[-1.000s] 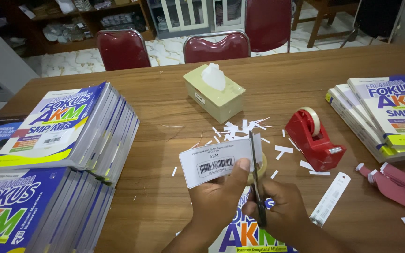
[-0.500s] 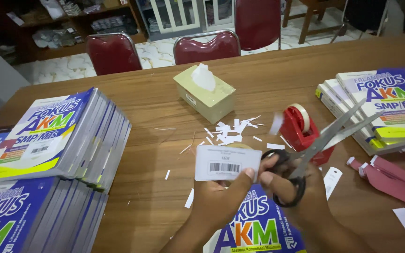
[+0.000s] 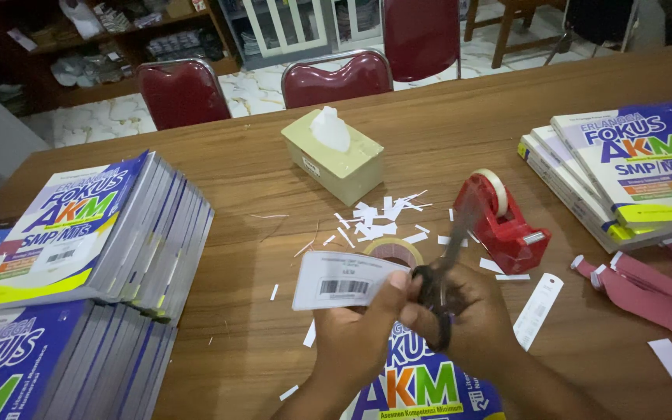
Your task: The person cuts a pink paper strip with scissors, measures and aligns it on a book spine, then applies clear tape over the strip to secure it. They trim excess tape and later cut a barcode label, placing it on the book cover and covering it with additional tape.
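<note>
Nearest the wearer lies a blue book [image 3: 421, 389] flat at the table's near edge; take the red tape dispenser [image 3: 499, 222] as the landmark for the rest. Above the book, down and left of the dispenser, the left hand [image 3: 355, 334] pinches a white barcode label [image 3: 344, 281] by its right end, thumb on top, fingers curled under. The right hand [image 3: 468, 311] is closed through the handles of black scissors [image 3: 441, 292], whose blurred blades point up toward the dispenser; whether they are parted I cannot tell. To trim well, I judge the label should be held taut and level, with the cut kept just outside the printed bars and away from the thumb. A tape roll [image 3: 393, 250] sits just behind the label. Paper scraps [image 3: 379, 222] lie left of the dispenser, a tissue box [image 3: 334, 154] beyond them. Book stacks [image 3: 95, 233] far left and a second stack [image 3: 624, 171] right of the dispenser hem the sides, leaving bare wood mainly behind the box.
</note>
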